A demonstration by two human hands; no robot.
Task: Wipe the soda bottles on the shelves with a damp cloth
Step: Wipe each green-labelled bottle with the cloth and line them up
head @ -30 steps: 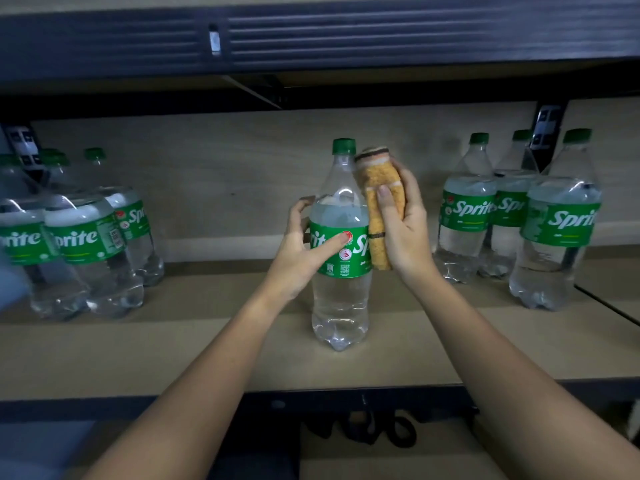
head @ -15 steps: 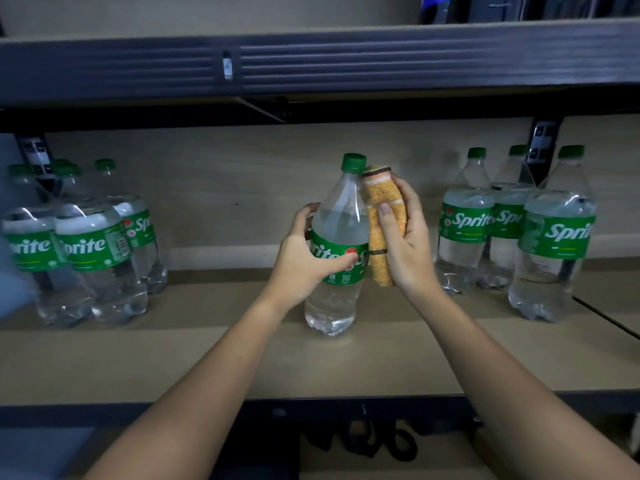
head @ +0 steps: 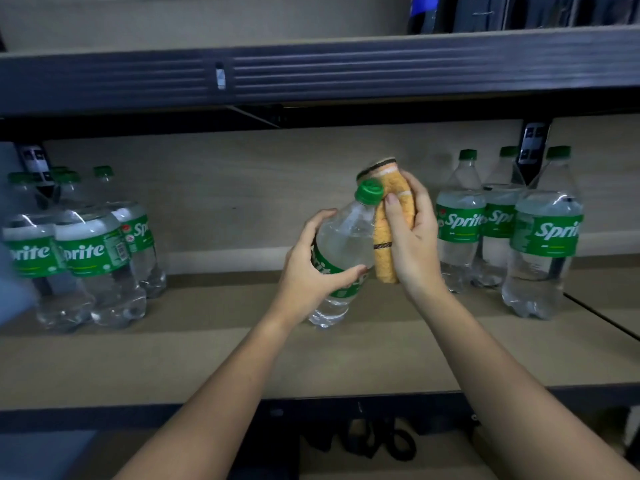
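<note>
In the middle of the shelf [head: 207, 362], between two clusters of standing bottles, the left hand [head: 308, 268] grips one Sprite bottle [head: 341, 251] around its green label, fingers behind and thumb across the front. The bottle is tilted: its long axis runs from its base, low and near the shelf board, up and to the right to the green cap [head: 370, 192]. Whether the base touches the board I cannot tell. The right hand [head: 414, 237] pinches a folded orange cloth [head: 391, 230] between thumb and curled fingers, holding it upright against the bottle's right shoulder and neck, just beside the cap. So the bottle lies immediately left of the cloth hand, and that hand is the nearer one to the unwiped upper part; a stroke would likely run along the tilted axis. The left group of bottles [head: 86, 251] and the right group of bottles [head: 502, 230] stand well apart from both hands.
</note>
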